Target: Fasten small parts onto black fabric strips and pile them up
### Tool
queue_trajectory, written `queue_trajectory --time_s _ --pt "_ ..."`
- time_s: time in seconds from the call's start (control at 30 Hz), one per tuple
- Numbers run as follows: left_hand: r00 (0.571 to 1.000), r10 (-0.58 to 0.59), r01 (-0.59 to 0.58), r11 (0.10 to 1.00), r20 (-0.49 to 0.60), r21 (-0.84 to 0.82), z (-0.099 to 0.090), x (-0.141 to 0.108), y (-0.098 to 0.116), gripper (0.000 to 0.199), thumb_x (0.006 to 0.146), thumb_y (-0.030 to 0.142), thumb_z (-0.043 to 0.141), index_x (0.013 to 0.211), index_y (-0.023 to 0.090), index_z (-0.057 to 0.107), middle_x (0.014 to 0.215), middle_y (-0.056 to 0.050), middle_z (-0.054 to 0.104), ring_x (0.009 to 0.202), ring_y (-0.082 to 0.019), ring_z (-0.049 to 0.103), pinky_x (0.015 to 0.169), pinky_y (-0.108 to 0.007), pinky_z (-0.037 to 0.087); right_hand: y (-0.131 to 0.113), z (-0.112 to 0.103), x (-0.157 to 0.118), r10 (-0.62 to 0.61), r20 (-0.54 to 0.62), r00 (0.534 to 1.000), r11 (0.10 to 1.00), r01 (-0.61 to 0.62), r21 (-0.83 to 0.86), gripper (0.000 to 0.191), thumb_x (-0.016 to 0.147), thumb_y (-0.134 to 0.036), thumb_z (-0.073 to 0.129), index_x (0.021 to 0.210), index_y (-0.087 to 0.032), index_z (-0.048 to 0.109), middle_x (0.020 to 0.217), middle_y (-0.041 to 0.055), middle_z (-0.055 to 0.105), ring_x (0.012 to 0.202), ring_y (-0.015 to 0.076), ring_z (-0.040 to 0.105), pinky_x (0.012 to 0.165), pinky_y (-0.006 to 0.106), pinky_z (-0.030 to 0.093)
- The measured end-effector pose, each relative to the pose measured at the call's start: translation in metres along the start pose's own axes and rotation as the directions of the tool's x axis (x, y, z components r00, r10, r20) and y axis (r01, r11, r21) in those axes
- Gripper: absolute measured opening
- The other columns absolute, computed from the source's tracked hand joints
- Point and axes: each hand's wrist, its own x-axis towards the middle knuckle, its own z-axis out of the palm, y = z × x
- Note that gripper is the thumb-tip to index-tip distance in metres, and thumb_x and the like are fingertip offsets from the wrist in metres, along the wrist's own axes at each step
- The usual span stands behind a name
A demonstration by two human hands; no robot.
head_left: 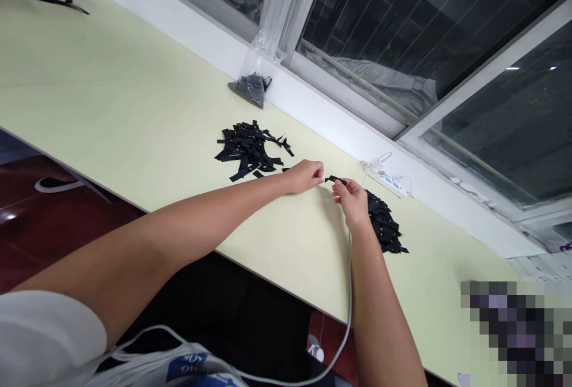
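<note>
Over the pale table (134,112), my right hand (351,197) pinches a short black fabric strip (336,179) that points toward my left hand. My left hand (305,176) is closed just left of the strip's end, with a small gap between; whatever its fingertips hold is too small to make out. Behind and left of my left hand lies a loose pile of black strips (250,145). A denser pile of black strips (383,223) sits right of my right hand, partly hidden by it.
A clear plastic bag (254,86) with dark pieces stands by the wall. A white power strip (391,184) lies along the wall at the right. A white cable (350,279) crosses the table's front edge beside my right forearm. Black strips (61,2) lie far left.
</note>
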Motion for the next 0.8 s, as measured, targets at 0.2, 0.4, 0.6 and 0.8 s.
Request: queue_trajectory --time_s 0.2,0.4,0.6,0.8 --pt "0.997 -0.007 -0.006 0.985 -0.073 -0.174 0.002 0.004 -0.003 0.007 0.078 0.019 0.068 0.084 0.015 0.065 0.076 -0.001 0.067 0.071 -0.012 0.059 0.069 -0.025 0.044 0.001 -0.005 0.003 0.055 -0.046 0.997 0.997 -0.053 0.048 0.043 0.067 -0.051 0.074 0.093 -0.018 0.066 0.082 0.0036 0.068 0.062 0.0136 0.060 0.049 0.024 0.044" --pt "0.998 -0.030 0.014 0.964 -0.058 -0.264 0.002 0.005 -0.001 0.011 0.077 0.023 0.072 0.081 0.013 0.070 0.077 -0.003 0.070 0.071 -0.012 0.061 0.068 -0.026 0.047 -0.002 -0.008 0.003 0.147 -0.062 0.987 0.974 -0.134 0.185 0.040 0.062 -0.046 0.077 0.090 -0.019 0.066 0.083 0.0033 0.068 0.062 0.0126 0.059 0.049 0.022 0.046" --pt "0.998 -0.070 0.068 0.940 0.007 -0.335 0.002 0.004 0.005 0.012 0.079 0.019 0.068 0.088 0.013 0.073 0.081 -0.006 0.073 0.071 -0.012 0.064 0.070 -0.026 0.049 -0.002 -0.007 0.002 0.135 -0.047 0.990 0.975 -0.124 0.185 0.039 0.062 -0.046 0.077 0.089 -0.020 0.066 0.082 0.0034 0.068 0.062 0.0128 0.059 0.048 0.022 0.045" --pt "0.999 0.045 -0.047 0.951 -0.014 -0.306 0.001 0.003 0.008 0.008 0.078 0.018 0.069 0.084 0.014 0.072 0.082 -0.004 0.072 0.076 -0.013 0.064 0.073 -0.027 0.049 0.002 -0.006 0.002 0.039 -0.022 0.999 0.997 -0.037 0.062 0.044 0.065 -0.052 0.077 0.092 -0.019 0.067 0.081 0.0033 0.068 0.064 0.0145 0.060 0.050 0.024 0.045"
